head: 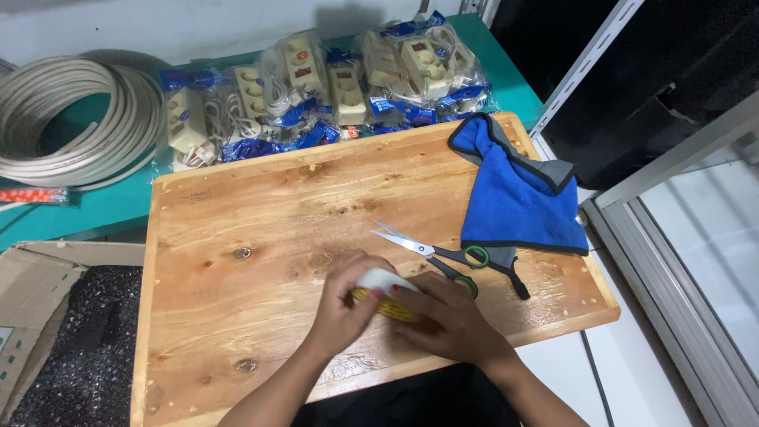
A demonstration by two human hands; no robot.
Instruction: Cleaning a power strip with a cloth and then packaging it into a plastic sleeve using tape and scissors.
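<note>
Both my hands meet over the near middle of a wooden board [261,221]. My left hand [344,304] and my right hand [451,320] together grip a small white object with a yellow band [383,289], partly hidden by my fingers. A pair of scissors [431,253] with black and green handles lies open on the board just beyond my right hand. A blue cloth with grey trim [518,190] rests at the board's far right corner.
Several bagged cream power strips [332,87] line the green table [103,209] behind the board. A coil of white cable [71,119] lies far left. A cardboard box [47,316] with dark padding stands at left. A metal frame [672,237] runs along the right.
</note>
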